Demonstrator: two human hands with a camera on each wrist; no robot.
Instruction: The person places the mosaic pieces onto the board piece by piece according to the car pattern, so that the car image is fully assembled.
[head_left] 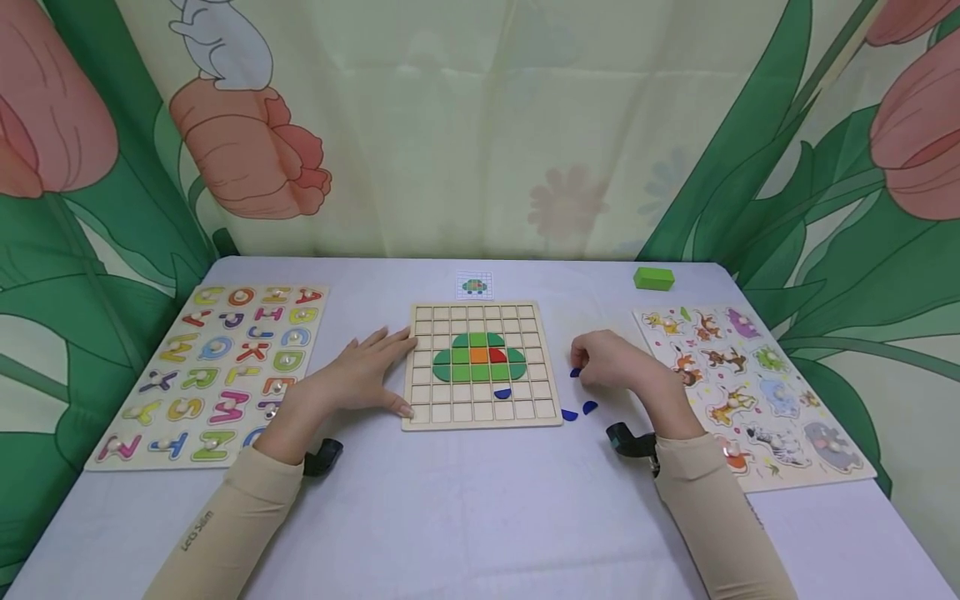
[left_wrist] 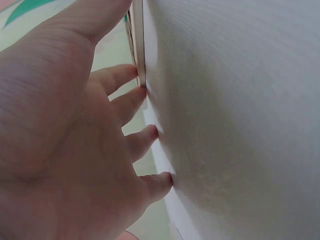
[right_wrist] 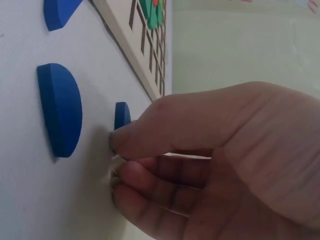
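A wooden grid board (head_left: pixel 483 412) lies flat, carrying a car-like shape of green pieces (head_left: pixel 478 375), an orange square (head_left: pixel 478 356) and a red piece (head_left: pixel 497 356). One blue half-circle piece (head_left: pixel 502 394) rests on its lower rows. My left hand (head_left: pixel 360 375) touches the board's left edge, fingers spread; its palm (left_wrist: pixel 65 140) fills the left wrist view. Right of the board, my right hand (head_left: pixel 611 360) has curled fingers and pinches a blue half-circle piece (right_wrist: pixel 121 114) at the table, partly hidden by the thumb. Two more blue half-circles (head_left: pixel 570 415) (right_wrist: pixel 61 110) lie nearby.
A small pattern card (head_left: pixel 475 286) lies behind the board. An alphabet puzzle (head_left: pixel 180 408) is at left, an animal puzzle (head_left: pixel 817 467) at right under the right forearm. A green block (head_left: pixel 654 279) stands at the back right of the white table (head_left: pixel 480 517).
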